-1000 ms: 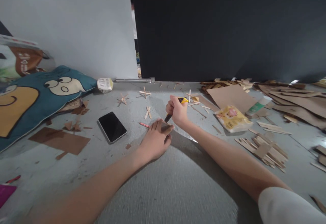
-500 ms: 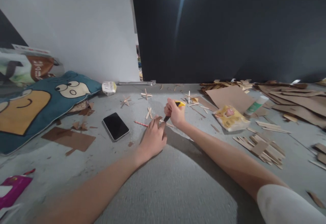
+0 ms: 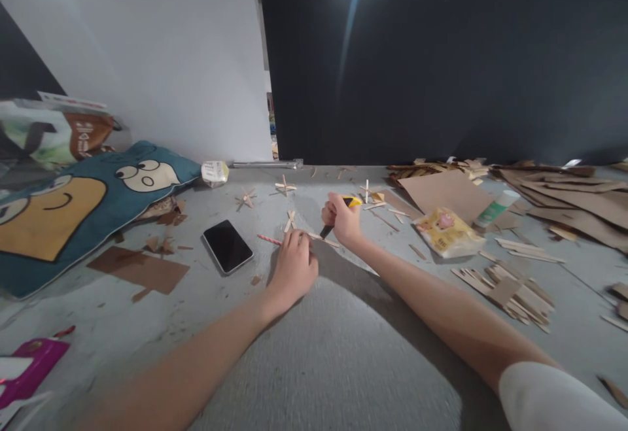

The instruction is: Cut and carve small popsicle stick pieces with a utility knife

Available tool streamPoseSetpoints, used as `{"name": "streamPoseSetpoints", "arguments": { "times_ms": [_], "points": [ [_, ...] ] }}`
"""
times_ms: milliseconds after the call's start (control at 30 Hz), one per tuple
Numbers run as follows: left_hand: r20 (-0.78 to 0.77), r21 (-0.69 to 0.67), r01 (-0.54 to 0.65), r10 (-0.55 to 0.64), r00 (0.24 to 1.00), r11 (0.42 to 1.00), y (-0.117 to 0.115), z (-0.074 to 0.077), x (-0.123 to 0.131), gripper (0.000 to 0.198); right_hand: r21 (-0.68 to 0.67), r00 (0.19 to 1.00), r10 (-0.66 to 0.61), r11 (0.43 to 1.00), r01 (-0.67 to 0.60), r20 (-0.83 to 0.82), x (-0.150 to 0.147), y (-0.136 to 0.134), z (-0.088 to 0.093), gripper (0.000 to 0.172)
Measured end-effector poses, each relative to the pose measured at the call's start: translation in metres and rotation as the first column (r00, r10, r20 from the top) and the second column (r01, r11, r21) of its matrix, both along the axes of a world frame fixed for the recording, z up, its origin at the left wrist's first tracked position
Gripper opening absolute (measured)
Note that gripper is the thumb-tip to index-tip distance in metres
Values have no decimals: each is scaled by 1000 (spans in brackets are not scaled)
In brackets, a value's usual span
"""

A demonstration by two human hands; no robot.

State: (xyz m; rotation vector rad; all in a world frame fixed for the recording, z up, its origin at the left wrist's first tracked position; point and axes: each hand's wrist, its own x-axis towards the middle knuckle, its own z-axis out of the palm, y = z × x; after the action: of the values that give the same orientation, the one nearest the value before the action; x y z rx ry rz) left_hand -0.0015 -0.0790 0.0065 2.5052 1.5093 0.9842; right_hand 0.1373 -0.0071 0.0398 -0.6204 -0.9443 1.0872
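- The right hand (image 3: pixel 342 218) has its grip closed around a yellow-and-black knife (image 3: pixel 352 201), point down by a thin wooden stick (image 3: pixel 331 242).
- The left hand (image 3: pixel 296 264) rests at the stick's other end; whether it pinches it is unclear.
- Its fingers now sit farther from the blade than a second ago, baring more stick, apparently leaving cutting room.
- A striped straw (image 3: pixel 269 239) and crossed sticks (image 3: pixel 290 220) lie near the left fingers, a phone (image 3: pixel 228 246) farther left.
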Motion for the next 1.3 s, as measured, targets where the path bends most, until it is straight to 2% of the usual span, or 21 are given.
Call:
{"name": "streamPoseSetpoints", "arguments": {
  "times_ms": [300, 567, 833, 1067, 1300],
  "points": [
    [1, -3, -6, 6, 1000, 1000, 1, 0, 0, 28, 18, 999, -25, 1000, 26, -20, 8, 3, 17, 66],
    [-34, 2, -18, 18, 999, 1000, 2, -2, 0, 27, -21, 1000, -15, 1000, 15, 12, 3, 2, 6, 63],
    [19, -4, 25, -25, 1000, 1000, 5, -3, -1, 29, -11, 1000, -18, 1000, 18, -9, 14, 8, 18, 63],
    [7, 12, -14, 14, 1000, 1000, 4, -3, 1, 26, -16, 1000, 12, 1000, -12, -11, 8, 7, 3, 70],
    [23, -3, -12, 12, 1000, 1000, 4, -2, 0, 29, 23, 1000, 19, 1000, -19, 14, 4, 0, 15, 66]
  ]
}}
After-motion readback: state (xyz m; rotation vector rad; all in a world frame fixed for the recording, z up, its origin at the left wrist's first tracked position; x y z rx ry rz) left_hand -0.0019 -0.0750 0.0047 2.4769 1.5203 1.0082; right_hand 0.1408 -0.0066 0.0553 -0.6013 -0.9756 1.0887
